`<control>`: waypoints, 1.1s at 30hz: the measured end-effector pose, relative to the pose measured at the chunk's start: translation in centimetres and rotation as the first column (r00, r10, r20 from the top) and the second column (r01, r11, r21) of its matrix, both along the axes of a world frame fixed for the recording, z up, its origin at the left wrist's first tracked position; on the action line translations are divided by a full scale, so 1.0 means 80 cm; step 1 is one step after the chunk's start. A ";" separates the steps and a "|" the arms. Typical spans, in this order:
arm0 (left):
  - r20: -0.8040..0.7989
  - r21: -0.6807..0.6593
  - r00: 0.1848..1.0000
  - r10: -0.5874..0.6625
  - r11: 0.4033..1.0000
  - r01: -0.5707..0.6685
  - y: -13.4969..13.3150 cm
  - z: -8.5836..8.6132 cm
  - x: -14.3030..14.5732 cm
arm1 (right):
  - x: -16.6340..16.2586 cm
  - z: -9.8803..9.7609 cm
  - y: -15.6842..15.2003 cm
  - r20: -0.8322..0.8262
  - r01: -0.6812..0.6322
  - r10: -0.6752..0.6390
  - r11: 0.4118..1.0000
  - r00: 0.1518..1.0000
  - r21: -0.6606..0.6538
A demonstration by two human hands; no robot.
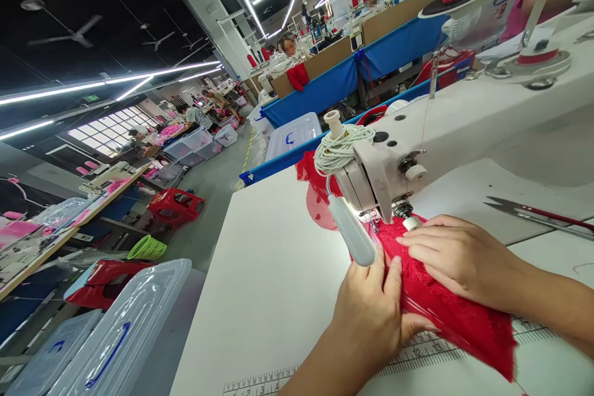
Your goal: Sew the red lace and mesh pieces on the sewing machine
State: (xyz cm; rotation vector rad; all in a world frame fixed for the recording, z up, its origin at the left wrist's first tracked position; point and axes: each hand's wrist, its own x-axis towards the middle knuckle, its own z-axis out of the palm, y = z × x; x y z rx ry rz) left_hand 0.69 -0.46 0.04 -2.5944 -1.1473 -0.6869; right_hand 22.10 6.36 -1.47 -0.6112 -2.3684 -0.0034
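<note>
Red lace fabric (457, 306) lies under the head of a white sewing machine (464, 130) and stretches toward the lower right. My left hand (371, 303) grips its left edge just in front of the needle area, the thumb reaching under the cloth. Flat on top of the lace rests my right hand (459, 253), its fingers extended beside the presser foot (374, 224). A grey lamp handle (353, 232) hangs close over my left fingertips. Behind the needle, more red fabric (320, 189) spreads on the white table (260, 272).
Scissors (541, 213) lie at the right on the machine bed. A printed ruler strip (413, 352) runs along the table front. Lidded plastic bins (125, 328) and red stools (174, 205) stand left of the table. Blue cloth troughs (315, 90) and other people at machines are behind.
</note>
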 end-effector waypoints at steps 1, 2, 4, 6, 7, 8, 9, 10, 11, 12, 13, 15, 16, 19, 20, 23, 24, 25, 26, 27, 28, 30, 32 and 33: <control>0.000 0.011 1.000 0.008 1.000 -0.008 0.000 0.000 0.001 | 0.000 0.001 0.000 -0.006 0.004 -0.004 1.000 1.000 0.007; -0.003 0.027 1.000 0.017 0.999 -0.017 0.001 0.000 0.001 | -0.001 0.002 0.000 -0.008 0.006 -0.006 1.000 1.000 0.017; -0.013 0.059 0.999 0.032 0.998 -0.031 0.002 0.001 0.001 | -0.002 0.002 0.001 -0.001 0.013 -0.013 0.999 1.000 0.043; -0.025 0.089 0.999 0.044 0.995 -0.041 0.004 0.002 0.001 | -0.003 0.003 0.003 0.006 0.025 -0.026 0.997 1.000 0.069; -0.029 0.103 0.998 0.051 0.994 -0.048 0.004 0.002 0.001 | -0.003 0.003 0.004 0.010 0.030 -0.031 0.996 0.999 0.080; -0.034 0.113 0.998 0.060 0.992 -0.056 0.005 0.002 0.001 | -0.003 0.003 0.005 0.015 0.033 -0.034 0.995 0.999 0.090; -0.040 0.122 0.997 0.071 0.990 -0.065 0.005 0.002 0.000 | -0.004 0.003 0.006 0.021 0.034 -0.036 0.995 0.999 0.097; -0.049 0.131 0.996 0.081 0.989 -0.074 0.006 0.002 0.000 | -0.005 0.003 0.006 0.028 0.033 -0.036 0.994 0.999 0.103; -0.059 0.138 0.994 0.091 0.987 -0.082 0.007 0.001 -0.001 | -0.005 0.003 0.007 0.034 0.033 -0.037 0.994 0.999 0.106; -0.071 0.141 0.993 0.099 0.986 -0.088 0.008 0.001 -0.001 | -0.006 0.003 0.008 0.039 0.034 -0.039 0.994 0.998 0.108; -0.084 0.142 0.991 0.105 0.986 -0.092 0.009 0.000 -0.002 | -0.006 0.003 0.009 0.046 0.036 -0.041 0.993 0.998 0.110; -0.100 0.149 0.989 0.112 0.984 -0.097 0.011 -0.001 -0.003 | -0.007 0.003 0.011 0.059 0.038 -0.045 0.993 0.997 0.114; -0.102 0.157 0.988 0.114 0.983 -0.097 0.012 -0.002 -0.004 | -0.007 0.003 0.013 0.066 0.037 -0.044 0.993 0.997 0.114; -0.102 0.170 0.988 0.117 0.980 -0.098 0.015 -0.006 -0.006 | -0.007 0.002 0.017 0.089 0.019 -0.027 0.996 0.996 0.091; -0.105 0.164 0.987 0.121 0.981 -0.103 0.016 -0.007 -0.007 | -0.007 0.002 0.019 0.096 0.015 -0.023 0.997 0.995 0.081; -0.114 0.112 0.984 0.140 0.985 -0.128 0.018 -0.007 -0.009 | -0.007 0.000 0.023 0.124 0.026 -0.034 0.998 0.992 0.062; -0.109 0.093 0.984 0.140 0.987 -0.130 0.018 -0.006 -0.010 | -0.007 0.000 0.023 0.131 0.033 -0.040 0.998 0.991 0.060; -0.100 0.078 0.987 0.126 0.990 -0.118 0.019 -0.004 -0.011 | -0.007 -0.001 0.023 0.135 0.037 -0.045 0.998 0.990 0.058; -0.088 0.062 0.991 0.099 0.994 -0.093 0.020 -0.002 -0.012 | -0.006 -0.001 0.023 0.136 0.039 -0.046 0.998 0.990 0.052; -0.077 0.040 0.995 0.059 0.998 -0.056 0.021 0.001 -0.013 | -0.006 -0.001 0.022 0.129 0.037 -0.043 0.998 0.991 0.047; -0.070 0.015 0.997 0.014 1.000 -0.013 0.022 0.003 -0.014 | -0.006 -0.001 0.021 0.119 0.030 -0.035 0.999 0.992 0.043; -0.068 -0.037 0.996 -0.062 0.998 0.059 0.023 0.005 -0.015 | -0.006 -0.002 0.018 0.093 0.019 -0.023 0.999 0.995 0.044; -0.077 -0.074 0.993 -0.092 0.994 0.086 0.022 0.006 -0.015 | -0.005 -0.003 0.013 0.069 -0.015 0.011 0.998 0.998 0.063; -0.075 -0.083 0.993 -0.091 0.993 0.084 0.022 0.007 -0.015 | -0.005 -0.004 0.011 0.052 -0.033 0.029 0.997 0.998 0.071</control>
